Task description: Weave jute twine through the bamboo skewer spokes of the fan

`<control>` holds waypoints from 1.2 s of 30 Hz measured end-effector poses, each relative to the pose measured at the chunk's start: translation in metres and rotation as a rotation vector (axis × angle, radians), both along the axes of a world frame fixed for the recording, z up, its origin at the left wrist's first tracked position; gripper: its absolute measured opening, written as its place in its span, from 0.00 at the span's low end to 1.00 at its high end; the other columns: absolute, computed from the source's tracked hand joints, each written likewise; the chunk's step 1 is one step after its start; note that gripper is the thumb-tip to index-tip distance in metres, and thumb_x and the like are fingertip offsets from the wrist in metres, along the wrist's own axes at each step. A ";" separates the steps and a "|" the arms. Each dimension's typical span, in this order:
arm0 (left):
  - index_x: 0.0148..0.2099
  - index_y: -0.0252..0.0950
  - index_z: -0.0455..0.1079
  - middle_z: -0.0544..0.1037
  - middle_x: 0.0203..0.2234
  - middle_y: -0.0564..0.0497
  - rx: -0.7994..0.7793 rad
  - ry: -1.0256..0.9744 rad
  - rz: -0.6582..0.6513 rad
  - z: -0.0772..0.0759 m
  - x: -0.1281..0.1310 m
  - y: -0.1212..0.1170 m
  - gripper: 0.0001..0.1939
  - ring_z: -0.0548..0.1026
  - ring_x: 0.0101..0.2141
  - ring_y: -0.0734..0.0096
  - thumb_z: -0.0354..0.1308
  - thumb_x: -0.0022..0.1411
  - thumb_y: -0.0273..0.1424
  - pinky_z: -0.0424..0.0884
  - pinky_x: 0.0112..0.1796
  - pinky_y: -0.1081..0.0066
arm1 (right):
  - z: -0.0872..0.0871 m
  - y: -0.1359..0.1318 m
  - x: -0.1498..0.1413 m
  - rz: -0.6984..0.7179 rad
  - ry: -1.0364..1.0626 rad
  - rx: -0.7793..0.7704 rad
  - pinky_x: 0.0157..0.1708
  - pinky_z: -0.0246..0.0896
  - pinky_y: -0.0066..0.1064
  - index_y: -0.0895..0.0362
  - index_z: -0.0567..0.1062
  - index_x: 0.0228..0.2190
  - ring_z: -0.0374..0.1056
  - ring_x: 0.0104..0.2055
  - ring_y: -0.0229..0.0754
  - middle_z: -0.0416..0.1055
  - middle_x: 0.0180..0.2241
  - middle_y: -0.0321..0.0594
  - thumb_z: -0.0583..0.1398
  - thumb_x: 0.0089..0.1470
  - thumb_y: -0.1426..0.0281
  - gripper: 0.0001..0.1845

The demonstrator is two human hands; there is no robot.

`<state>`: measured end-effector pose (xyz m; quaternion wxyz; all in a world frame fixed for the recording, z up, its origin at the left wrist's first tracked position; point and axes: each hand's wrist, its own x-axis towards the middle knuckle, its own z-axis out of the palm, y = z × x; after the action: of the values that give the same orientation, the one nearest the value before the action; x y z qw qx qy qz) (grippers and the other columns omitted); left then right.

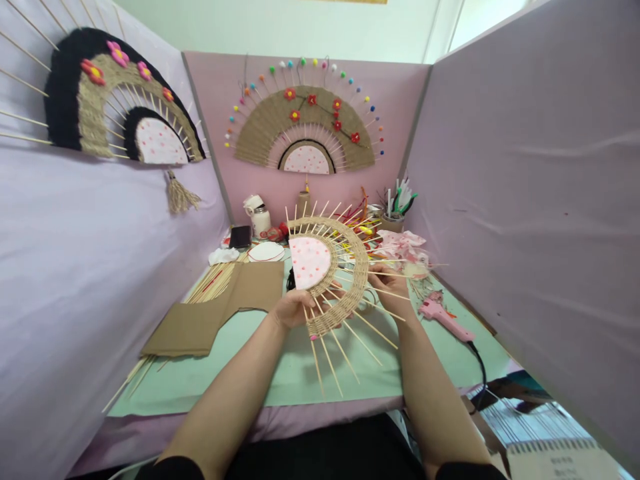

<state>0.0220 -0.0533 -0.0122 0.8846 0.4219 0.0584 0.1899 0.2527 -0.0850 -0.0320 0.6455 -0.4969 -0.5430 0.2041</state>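
Note:
A half-round woven fan (361, 273) is held up over the table, turned on its side with its sticks pointing right and down. Its centre is a pink-dotted white half disc, ringed by a band of tan twine woven through thin wooden sticks. My left hand (296, 308) grips the lower inner part, thumb in front near the half disc and fingers behind the sticks. At the outer right edge, my right hand (393, 288) is closed around the stick ends by the woven band; some of its fingers are hidden behind them.
Brown cardboard pieces (190, 328) lie on loose sticks at left. A pink glue gun (447, 321) with a cord rests at right. Behind are a white bottle (259, 219), coloured scraps and a tool holder (393, 221). Finished fans (260, 137) hang on the partitions.

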 end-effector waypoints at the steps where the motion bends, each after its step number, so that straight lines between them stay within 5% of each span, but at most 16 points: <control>1: 0.48 0.33 0.68 0.73 0.46 0.40 0.008 -0.002 0.014 0.000 0.000 0.000 0.29 0.72 0.45 0.43 0.50 0.39 0.22 0.71 0.37 0.54 | 0.000 0.000 -0.001 0.007 0.015 -0.006 0.28 0.60 0.30 0.56 0.74 0.25 0.64 0.27 0.39 0.70 0.26 0.38 0.62 0.44 0.58 0.13; 6: 0.48 0.34 0.69 0.73 0.47 0.41 0.032 -0.025 0.083 0.000 0.000 0.004 0.29 0.72 0.44 0.44 0.50 0.40 0.22 0.72 0.35 0.56 | 0.008 -0.005 -0.003 0.067 0.104 -0.022 0.26 0.61 0.30 0.56 0.72 0.26 0.64 0.25 0.38 0.68 0.23 0.37 0.62 0.45 0.59 0.13; 10: 0.48 0.33 0.70 0.73 0.47 0.41 0.030 -0.039 0.074 0.000 -0.002 0.006 0.29 0.73 0.43 0.44 0.50 0.39 0.21 0.72 0.35 0.56 | 0.012 -0.007 -0.004 0.109 0.167 -0.037 0.16 0.51 0.26 0.56 0.70 0.26 0.56 0.17 0.33 0.64 0.19 0.33 0.61 0.47 0.59 0.12; 18: 0.50 0.32 0.69 0.73 0.47 0.41 0.084 0.013 0.106 0.004 -0.035 0.019 0.29 0.73 0.43 0.47 0.49 0.41 0.20 0.72 0.37 0.57 | 0.011 -0.009 -0.003 -0.142 0.018 0.053 0.19 0.47 0.26 0.57 0.69 0.23 0.52 0.20 0.33 0.60 0.18 0.32 0.62 0.46 0.63 0.11; 26: 0.51 0.31 0.68 0.73 0.47 0.41 0.147 0.061 0.252 -0.008 -0.062 0.029 0.30 0.75 0.40 0.53 0.51 0.41 0.21 0.72 0.35 0.64 | 0.009 -0.007 -0.006 -0.224 -0.137 0.121 0.22 0.52 0.27 0.57 0.71 0.24 0.56 0.22 0.34 0.65 0.22 0.34 0.61 0.48 0.63 0.10; 30: 0.50 0.31 0.68 0.74 0.45 0.41 0.161 0.071 0.204 -0.013 -0.064 0.031 0.29 0.76 0.37 0.59 0.51 0.41 0.21 0.71 0.37 0.65 | 0.007 -0.005 -0.003 -0.237 -0.150 0.156 0.24 0.54 0.28 0.57 0.71 0.26 0.59 0.24 0.36 0.67 0.24 0.36 0.60 0.49 0.63 0.10; 36: 0.52 0.33 0.67 0.73 0.47 0.40 0.164 0.028 0.111 -0.013 -0.066 0.028 0.30 0.75 0.40 0.50 0.53 0.42 0.23 0.70 0.38 0.57 | 0.006 -0.005 -0.006 -0.180 -0.102 0.106 0.22 0.53 0.27 0.57 0.71 0.25 0.57 0.22 0.35 0.66 0.22 0.35 0.61 0.48 0.63 0.09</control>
<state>-0.0445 -0.0251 -0.0253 0.8343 0.4917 0.0785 0.2369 0.2469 -0.0900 -0.0258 0.6582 -0.5184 -0.5383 0.0907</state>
